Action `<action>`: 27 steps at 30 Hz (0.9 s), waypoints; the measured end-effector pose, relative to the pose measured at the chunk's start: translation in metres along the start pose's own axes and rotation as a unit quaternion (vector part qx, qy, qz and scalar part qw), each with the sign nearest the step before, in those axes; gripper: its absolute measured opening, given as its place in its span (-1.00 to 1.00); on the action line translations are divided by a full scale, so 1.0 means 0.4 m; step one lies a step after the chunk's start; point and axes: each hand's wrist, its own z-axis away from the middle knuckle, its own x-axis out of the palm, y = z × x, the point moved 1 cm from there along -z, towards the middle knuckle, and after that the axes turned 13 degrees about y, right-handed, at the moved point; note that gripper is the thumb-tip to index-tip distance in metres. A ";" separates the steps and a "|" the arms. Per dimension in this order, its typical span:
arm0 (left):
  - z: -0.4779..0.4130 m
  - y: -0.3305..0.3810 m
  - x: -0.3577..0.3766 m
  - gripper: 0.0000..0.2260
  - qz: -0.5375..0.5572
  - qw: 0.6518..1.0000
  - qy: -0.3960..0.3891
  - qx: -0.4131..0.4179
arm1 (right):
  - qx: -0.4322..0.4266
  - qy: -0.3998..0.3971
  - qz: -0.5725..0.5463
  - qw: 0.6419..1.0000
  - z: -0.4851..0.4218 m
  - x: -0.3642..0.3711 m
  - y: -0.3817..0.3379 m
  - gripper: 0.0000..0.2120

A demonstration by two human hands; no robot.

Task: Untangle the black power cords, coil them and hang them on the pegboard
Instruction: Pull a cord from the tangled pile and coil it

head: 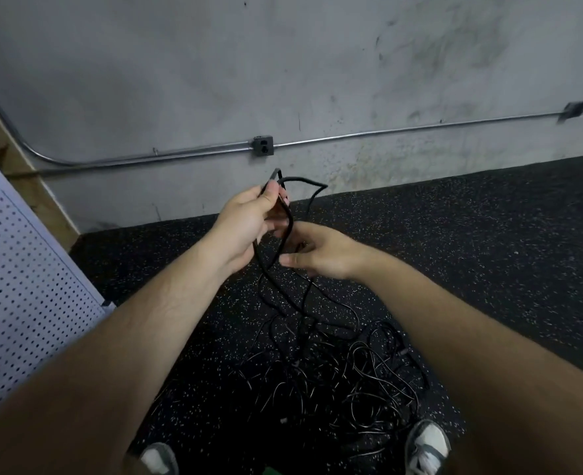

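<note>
Tangled black cords [351,382] on floor [488,252]

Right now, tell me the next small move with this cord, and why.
Probably slide the right hand down the cord and lift more free, while the left hand holds its pinched bend. The cord runs from both hands into the tangled pile, so it isn't free to coil yet.

Stained grey concrete wall [317,63], crossed low by a metal conduit [386,132] joining a dark outlet box [262,145] and a second box [573,111] far right. Black rubber floor [488,241], flecked white, meeting the wall's foot. Bare timber framing [51,204] at the left edge. Dim, flat light.
</note>
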 end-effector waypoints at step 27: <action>0.042 -0.137 -0.041 -0.68 -0.250 0.956 -0.145 -0.039 | -0.081 0.314 -0.333 0.885 -0.067 -0.170 -0.174 -0.81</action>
